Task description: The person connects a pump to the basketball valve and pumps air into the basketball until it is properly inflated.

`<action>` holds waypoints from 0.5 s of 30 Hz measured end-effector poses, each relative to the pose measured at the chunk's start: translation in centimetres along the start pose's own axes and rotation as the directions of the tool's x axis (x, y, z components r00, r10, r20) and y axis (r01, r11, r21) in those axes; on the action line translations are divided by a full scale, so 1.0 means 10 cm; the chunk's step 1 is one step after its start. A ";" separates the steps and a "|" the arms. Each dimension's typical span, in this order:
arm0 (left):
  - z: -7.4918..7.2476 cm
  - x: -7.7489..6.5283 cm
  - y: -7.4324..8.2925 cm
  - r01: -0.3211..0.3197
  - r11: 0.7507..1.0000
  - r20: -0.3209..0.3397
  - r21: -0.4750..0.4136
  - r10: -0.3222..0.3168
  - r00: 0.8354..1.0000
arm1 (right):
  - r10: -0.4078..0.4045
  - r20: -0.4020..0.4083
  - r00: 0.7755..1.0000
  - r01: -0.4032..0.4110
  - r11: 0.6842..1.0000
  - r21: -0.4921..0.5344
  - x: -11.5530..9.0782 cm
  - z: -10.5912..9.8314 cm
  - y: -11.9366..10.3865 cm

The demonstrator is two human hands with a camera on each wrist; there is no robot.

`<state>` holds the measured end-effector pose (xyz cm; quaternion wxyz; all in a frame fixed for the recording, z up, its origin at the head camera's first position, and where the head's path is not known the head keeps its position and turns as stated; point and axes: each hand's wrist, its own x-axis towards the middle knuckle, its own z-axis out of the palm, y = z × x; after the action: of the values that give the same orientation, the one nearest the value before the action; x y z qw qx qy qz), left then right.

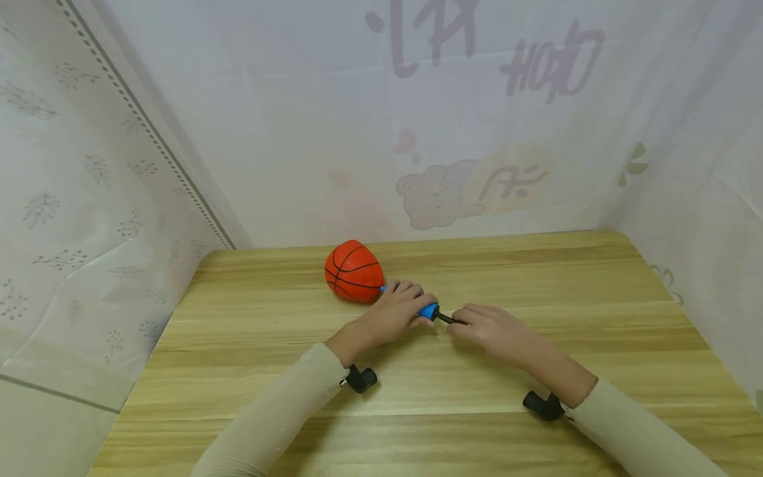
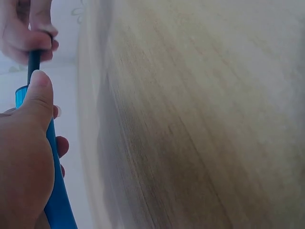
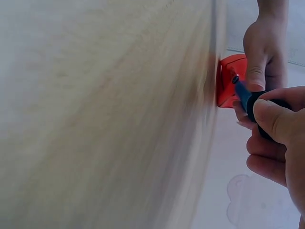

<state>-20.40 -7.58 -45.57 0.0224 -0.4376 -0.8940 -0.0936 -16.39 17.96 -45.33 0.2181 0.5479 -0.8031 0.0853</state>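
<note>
We see a red ball [image 1: 353,271] at left and a blue pump [image 1: 428,311] beside it, held in two places.
Going rightward, we find the ball lopsided on the wooden table [image 1: 536,281], near the back edge and well apart from the left one; the pump's tip [image 1: 383,289] meets it, though we cannot tell whether it goes in. The left hand [image 1: 393,311] is curled round the pump's blue barrel [image 2: 58,202], which takes in one end of a black rod [image 1: 446,319]. The right hand [image 1: 491,331] pinches the black handle [image 3: 281,103] narrowly between thumb and fingers, with wood stretching on toward the table's right edge.
</note>
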 end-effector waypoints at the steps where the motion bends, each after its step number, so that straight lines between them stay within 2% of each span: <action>1: 0.00 0.00 0.00 0.000 1.000 0.003 0.003 0.000 1.000 | -0.003 0.007 1.000 0.003 1.000 0.000 0.02 0.02 0.01; 6: -0.02 -0.01 0.02 -0.007 1.000 0.014 0.010 0.007 1.000 | 0.001 0.028 1.000 -0.001 1.000 0.001 0.09 0.09 0.03; 15: -0.03 -0.08 0.00 -0.009 1.000 0.033 -0.016 0.009 0.999 | -0.043 -0.029 0.999 0.042 0.999 -0.026 0.02 0.13 -0.04</action>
<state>-19.95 -8.29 -45.35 0.0043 -0.4433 -0.8915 -0.0934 -16.40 17.11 -46.45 0.2385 0.5608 -0.7889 0.0786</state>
